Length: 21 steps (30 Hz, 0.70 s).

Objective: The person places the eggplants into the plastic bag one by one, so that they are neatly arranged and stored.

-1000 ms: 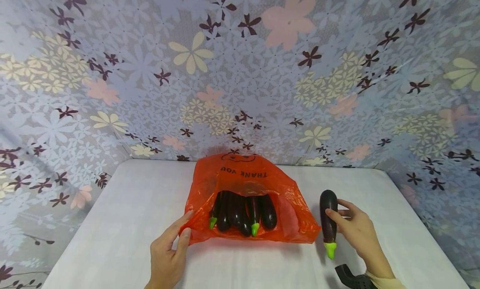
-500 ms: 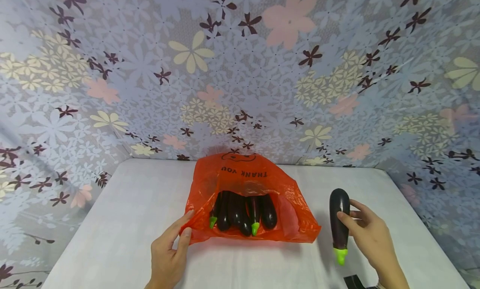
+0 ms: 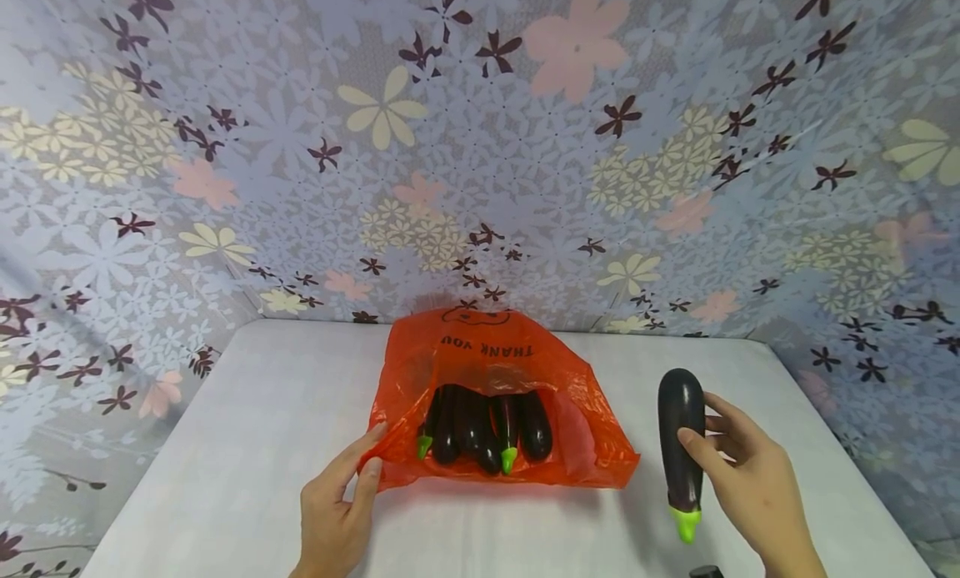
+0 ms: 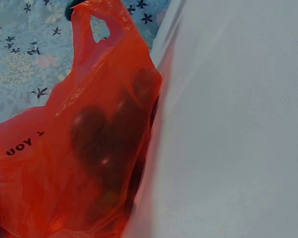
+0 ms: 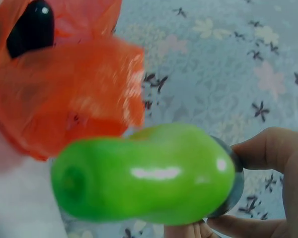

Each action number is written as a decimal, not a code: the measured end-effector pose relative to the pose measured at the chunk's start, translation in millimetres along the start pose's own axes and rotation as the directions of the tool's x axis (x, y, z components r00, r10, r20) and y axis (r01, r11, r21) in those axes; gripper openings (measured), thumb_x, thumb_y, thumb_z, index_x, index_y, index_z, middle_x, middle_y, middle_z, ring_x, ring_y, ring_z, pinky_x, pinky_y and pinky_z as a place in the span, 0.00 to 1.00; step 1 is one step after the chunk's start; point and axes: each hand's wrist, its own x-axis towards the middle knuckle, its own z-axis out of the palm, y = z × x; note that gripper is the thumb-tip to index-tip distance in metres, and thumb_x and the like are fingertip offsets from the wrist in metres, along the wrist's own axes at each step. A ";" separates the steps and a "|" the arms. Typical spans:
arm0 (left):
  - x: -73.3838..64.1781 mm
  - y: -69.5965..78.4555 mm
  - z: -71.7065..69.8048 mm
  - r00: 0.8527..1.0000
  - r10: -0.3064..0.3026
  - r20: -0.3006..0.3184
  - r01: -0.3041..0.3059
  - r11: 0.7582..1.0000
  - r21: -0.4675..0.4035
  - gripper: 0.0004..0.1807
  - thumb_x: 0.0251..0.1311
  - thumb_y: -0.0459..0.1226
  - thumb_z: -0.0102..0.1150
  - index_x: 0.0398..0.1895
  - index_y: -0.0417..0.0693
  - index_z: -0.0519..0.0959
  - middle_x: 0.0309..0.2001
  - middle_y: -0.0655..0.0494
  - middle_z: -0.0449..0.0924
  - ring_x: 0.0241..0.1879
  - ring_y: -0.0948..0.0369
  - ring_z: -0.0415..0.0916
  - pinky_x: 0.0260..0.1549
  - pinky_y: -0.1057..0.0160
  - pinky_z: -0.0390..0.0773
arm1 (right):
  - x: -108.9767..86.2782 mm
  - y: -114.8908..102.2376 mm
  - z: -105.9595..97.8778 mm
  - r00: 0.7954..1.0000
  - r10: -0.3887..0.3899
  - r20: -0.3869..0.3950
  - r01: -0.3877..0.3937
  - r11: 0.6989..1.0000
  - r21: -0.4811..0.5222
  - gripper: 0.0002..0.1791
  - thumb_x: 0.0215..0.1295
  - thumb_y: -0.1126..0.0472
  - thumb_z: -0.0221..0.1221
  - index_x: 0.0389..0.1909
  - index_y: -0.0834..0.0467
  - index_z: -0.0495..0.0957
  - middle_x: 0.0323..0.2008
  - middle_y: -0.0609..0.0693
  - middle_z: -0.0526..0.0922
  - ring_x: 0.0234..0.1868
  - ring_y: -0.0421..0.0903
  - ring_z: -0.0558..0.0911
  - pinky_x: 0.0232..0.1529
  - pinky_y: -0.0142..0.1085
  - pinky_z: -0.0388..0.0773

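An orange-red plastic bag (image 3: 487,365) printed THANK YOU lies on the table with its mouth towards me. Several dark eggplants (image 3: 471,424) are side by side inside; through the bag's wall they show as dark shapes in the left wrist view. My left hand (image 3: 337,507) pinches the left edge of the bag's mouth between thumb and fingers. To the right of the bag, my right hand (image 3: 753,478) holds one dark eggplant (image 3: 681,440) above the table, green stem end towards me. That bright green stem end (image 5: 149,173) fills the middle of the right wrist view.
The white-covered table (image 3: 247,444) extends on both sides of the bag. A floral-patterned wall covering (image 3: 480,169) rises behind and at the sides. A small piece of a black object (image 3: 706,571) shows at the bottom edge near my right wrist.
My right hand has moved right and nearer to me with the eggplant, farther from the bag. The left hand and the bag have stayed almost still.
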 end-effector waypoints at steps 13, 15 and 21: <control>-1.0 1.4 0.9 0.999 -0.052 0.015 0.052 0.998 0.024 0.19 0.64 0.26 0.62 0.59 0.41 0.82 0.54 0.53 0.85 0.54 0.57 0.82 0.53 0.75 0.73 | -21.9 -31.0 12.8 0.990 -0.106 0.091 0.102 0.994 0.046 0.37 0.67 0.48 0.66 0.72 0.59 0.67 0.49 0.60 0.84 0.45 0.51 0.83 0.39 0.32 0.85; -1.0 1.8 1.6 0.999 -0.042 0.004 0.042 0.999 0.018 0.19 0.64 0.26 0.62 0.58 0.42 0.82 0.54 0.53 0.85 0.54 0.55 0.83 0.53 0.75 0.73 | -25.1 -36.1 17.9 0.986 -0.122 0.115 0.116 0.991 0.060 0.36 0.66 0.50 0.66 0.71 0.58 0.68 0.47 0.58 0.84 0.44 0.50 0.83 0.38 0.30 0.84; -1.5 0.7 0.9 0.999 -0.048 0.019 0.048 0.999 0.024 0.19 0.64 0.26 0.62 0.58 0.41 0.82 0.55 0.52 0.84 0.55 0.59 0.82 0.53 0.75 0.73 | -30.6 -48.2 32.0 0.974 -0.171 0.146 0.155 0.982 0.112 0.33 0.64 0.54 0.68 0.69 0.57 0.71 0.45 0.54 0.85 0.40 0.45 0.82 0.36 0.29 0.83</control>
